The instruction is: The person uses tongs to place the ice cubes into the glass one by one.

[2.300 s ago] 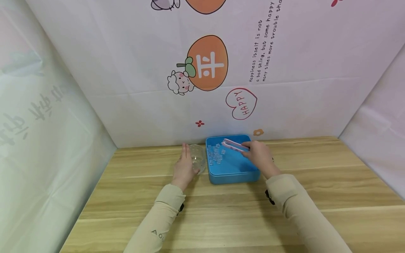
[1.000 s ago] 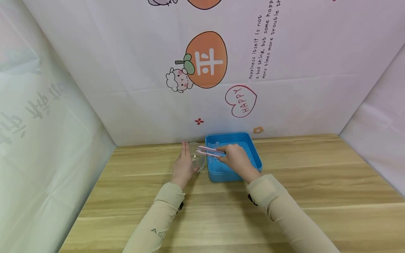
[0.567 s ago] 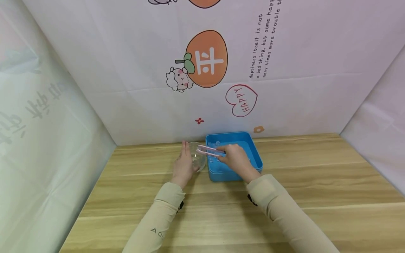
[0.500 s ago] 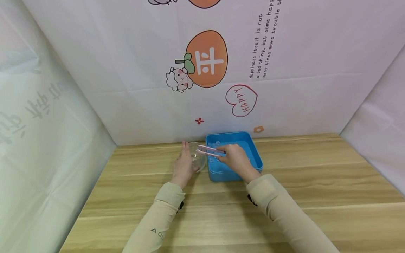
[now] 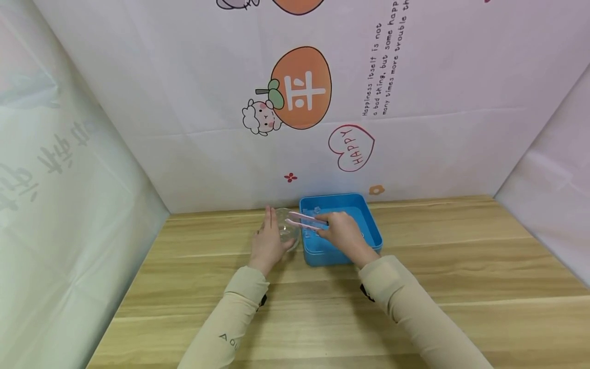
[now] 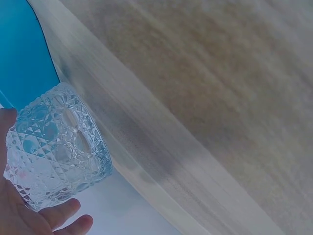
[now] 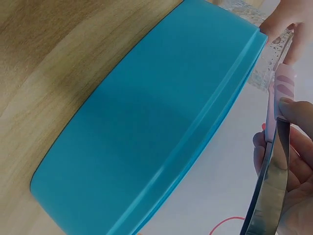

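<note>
My left hand [image 5: 268,245] holds a clear glass bowl [image 5: 289,231], fingers along its left side and thumb at the near side. The left wrist view shows the diamond-cut wall of the glass bowl [image 6: 54,147] between thumb and fingers. My right hand [image 5: 343,233] grips pink-tipped tongs [image 5: 302,224], their parted tips over the bowl. In the right wrist view a metal band joins the two arms of the tongs [image 7: 285,90], with the thumb pressing one arm. Small clear pieces [image 5: 317,210] lie in the left part of the blue box [image 5: 341,258], partly hidden beneath the tongs.
The blue box stands right beside the bowl, its raised rim below my right wrist. Both sit at the back of the wooden table [image 5: 322,318], close to a printed white backdrop [image 5: 207,169]. Another white sheet [image 5: 78,230] hangs on the left.
My right hand has carried the tongs left from over the blue box to over the bowl. Their tips have since spread a little wider. The left hand has stayed at the bowl, its thumb shifting slightly.
</note>
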### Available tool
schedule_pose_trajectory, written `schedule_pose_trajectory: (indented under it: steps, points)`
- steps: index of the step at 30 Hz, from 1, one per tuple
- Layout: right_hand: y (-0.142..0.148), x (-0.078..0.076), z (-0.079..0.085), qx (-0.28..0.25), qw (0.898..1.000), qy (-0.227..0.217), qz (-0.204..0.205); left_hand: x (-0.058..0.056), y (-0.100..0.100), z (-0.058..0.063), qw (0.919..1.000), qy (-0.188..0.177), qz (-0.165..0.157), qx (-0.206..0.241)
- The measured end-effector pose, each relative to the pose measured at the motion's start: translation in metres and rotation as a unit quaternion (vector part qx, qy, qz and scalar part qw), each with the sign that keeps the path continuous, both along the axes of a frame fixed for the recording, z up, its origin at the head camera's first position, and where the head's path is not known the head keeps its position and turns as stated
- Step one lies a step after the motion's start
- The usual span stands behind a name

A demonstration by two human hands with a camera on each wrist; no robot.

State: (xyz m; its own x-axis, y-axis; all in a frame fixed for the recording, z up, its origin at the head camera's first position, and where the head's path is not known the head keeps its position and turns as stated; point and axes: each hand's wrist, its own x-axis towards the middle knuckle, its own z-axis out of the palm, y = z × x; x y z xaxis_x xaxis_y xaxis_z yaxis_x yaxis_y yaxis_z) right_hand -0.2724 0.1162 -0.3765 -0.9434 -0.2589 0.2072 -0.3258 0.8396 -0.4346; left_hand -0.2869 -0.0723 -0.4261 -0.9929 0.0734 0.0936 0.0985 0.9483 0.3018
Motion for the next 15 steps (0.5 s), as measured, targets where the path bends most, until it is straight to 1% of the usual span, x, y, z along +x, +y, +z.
schedule_pose_trajectory:
  steps: [7, 15]
  points:
    - [0.003, 0.001, 0.001, -0.001, 1.000, 0.014, -0.001, 0.001, 0.002, -0.001, 1.0000, 0.003, 0.005, 0.002]
    - [0.015, -0.002, 0.010, -0.017, 0.999, 0.026, -0.022, 0.001, 0.003, -0.001, 0.9998, 0.021, 0.004, -0.002]
